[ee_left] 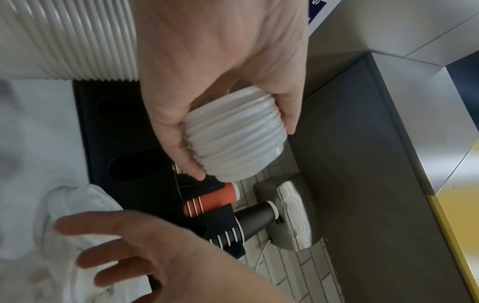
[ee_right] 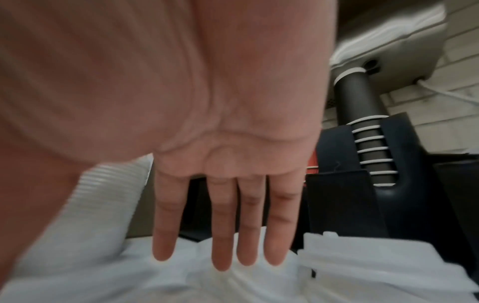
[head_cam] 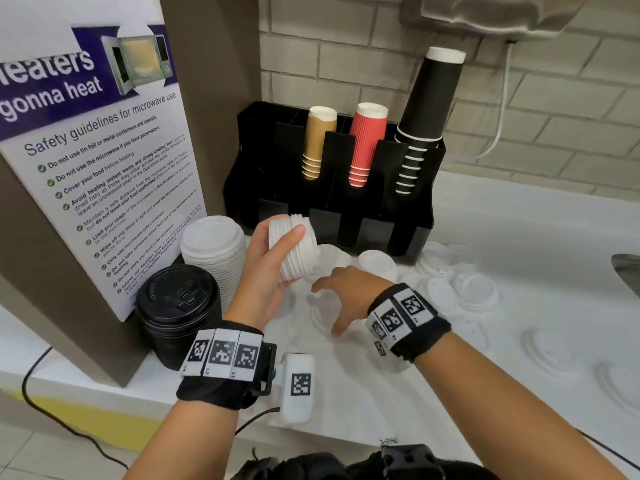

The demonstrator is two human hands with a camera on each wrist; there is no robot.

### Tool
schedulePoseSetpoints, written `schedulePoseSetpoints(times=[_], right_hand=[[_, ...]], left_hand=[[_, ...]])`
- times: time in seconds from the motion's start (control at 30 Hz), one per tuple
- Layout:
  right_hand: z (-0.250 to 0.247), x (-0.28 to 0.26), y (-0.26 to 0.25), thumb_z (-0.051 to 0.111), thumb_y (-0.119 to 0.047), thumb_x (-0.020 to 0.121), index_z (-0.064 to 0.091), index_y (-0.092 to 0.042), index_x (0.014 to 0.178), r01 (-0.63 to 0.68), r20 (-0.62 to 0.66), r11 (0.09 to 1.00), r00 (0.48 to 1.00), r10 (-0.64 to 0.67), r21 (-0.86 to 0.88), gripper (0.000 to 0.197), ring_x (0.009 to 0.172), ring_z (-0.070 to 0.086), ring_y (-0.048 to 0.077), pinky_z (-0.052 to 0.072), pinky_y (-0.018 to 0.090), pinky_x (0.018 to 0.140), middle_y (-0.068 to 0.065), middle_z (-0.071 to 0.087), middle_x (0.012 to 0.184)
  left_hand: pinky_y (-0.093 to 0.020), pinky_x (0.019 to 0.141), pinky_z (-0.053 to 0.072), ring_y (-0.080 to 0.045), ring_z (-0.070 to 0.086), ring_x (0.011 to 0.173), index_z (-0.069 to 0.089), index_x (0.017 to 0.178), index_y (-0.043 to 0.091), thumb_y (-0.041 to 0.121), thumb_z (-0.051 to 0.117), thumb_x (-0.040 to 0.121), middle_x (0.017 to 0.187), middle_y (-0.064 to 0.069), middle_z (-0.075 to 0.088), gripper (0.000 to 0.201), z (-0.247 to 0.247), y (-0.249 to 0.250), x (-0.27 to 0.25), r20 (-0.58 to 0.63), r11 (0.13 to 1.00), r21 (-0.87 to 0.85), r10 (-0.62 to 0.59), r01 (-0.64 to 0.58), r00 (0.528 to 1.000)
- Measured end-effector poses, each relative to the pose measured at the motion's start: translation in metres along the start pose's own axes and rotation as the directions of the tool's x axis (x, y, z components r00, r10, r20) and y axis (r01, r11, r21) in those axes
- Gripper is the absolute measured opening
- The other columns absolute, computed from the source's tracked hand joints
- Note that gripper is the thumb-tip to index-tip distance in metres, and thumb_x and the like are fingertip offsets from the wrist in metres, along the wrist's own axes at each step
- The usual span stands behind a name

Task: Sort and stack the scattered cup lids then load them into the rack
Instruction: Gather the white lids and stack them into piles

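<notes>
My left hand (head_cam: pixel 273 268) grips a short stack of white lids (head_cam: pixel 294 249), held tilted above the counter in front of the black rack (head_cam: pixel 346 216). In the left wrist view the thumb and fingers wrap round that stack of white lids (ee_left: pixel 233 137). My right hand (head_cam: pixel 341 297) hovers open just to its right, fingers straight and spread over loose white lids (head_cam: pixel 325 317) on the counter. The right wrist view shows the right hand (ee_right: pixel 228 235) with straight fingers above blurred white lids (ee_right: pixel 362 266). More loose lids (head_cam: pixel 474 292) lie to the right.
A tall stack of white lids (head_cam: pixel 214 251) and a stack of black lids (head_cam: pixel 178 306) stand at the left beside a poster panel (head_cam: pixel 97 161). The rack holds tan cups (head_cam: pixel 318 143), red cups (head_cam: pixel 365 143) and black cups (head_cam: pixel 426 116). A sink edge (head_cam: pixel 627 268) shows far right.
</notes>
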State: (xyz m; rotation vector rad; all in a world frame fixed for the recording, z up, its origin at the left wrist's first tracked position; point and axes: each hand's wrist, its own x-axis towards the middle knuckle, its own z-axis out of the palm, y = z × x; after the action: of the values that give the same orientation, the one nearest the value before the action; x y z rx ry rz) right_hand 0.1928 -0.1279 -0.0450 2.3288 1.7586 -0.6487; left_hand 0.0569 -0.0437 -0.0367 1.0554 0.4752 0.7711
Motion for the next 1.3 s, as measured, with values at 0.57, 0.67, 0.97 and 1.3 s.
schedulePoseSetpoints(times=[0.57,0.67,0.97,1.3], right_hand=[[-0.017,-0.041,0.019,0.078,-0.025,0.075,0.059,-0.036,0.11,0.377,-0.471,0.4,0.866,0.168,0.835,0.041,0.089,0.069,0.014,0.058,0.028,0.079,-0.003,0.062,0.108],[-0.014,-0.044,0.007,0.075,-0.018,0.08,0.058,-0.03,0.114,0.438,-0.5,0.326,0.855,0.138,0.838,0.04,0.091,0.069,0.02,0.059,0.033,0.08,0.002,0.062,0.111],[-0.017,-0.048,0.008,0.072,-0.013,0.082,0.057,-0.035,0.123,0.458,-0.514,0.371,0.855,0.063,0.808,0.049,0.096,0.067,0.019,0.058,0.031,0.081,-0.001,0.06,0.113],[-0.017,-0.046,0.007,0.075,-0.013,0.079,0.057,-0.034,0.119,0.488,-0.551,0.395,0.833,0.058,0.779,0.048,0.094,0.066,0.014,0.055,0.022,0.079,-0.004,0.061,0.11]], left_hand=[[-0.032,0.073,0.054,-0.018,0.059,0.108,0.053,0.123,0.022,0.042,0.07,0.064,0.118,-0.001,0.059,0.065,0.007,-0.002,-0.004,-0.03,1.0,0.017,0.005,-0.005,1.0],[-0.035,0.075,0.055,-0.023,0.06,0.113,0.053,0.123,0.024,0.04,0.072,0.068,0.121,-0.002,0.059,0.06,0.011,-0.006,-0.004,-0.005,0.999,0.041,-0.006,0.007,1.0],[-0.028,0.066,0.056,-0.019,0.063,0.106,0.057,0.118,0.03,0.035,0.078,0.072,0.118,-0.001,0.061,0.05,0.008,-0.009,-0.005,0.062,0.995,0.097,-0.028,0.022,0.998],[-0.034,0.072,0.057,-0.025,0.062,0.112,0.055,0.122,0.027,0.035,0.071,0.073,0.126,-0.008,0.059,0.052,0.009,-0.012,-0.002,0.05,0.998,0.069,-0.005,0.002,0.999]])
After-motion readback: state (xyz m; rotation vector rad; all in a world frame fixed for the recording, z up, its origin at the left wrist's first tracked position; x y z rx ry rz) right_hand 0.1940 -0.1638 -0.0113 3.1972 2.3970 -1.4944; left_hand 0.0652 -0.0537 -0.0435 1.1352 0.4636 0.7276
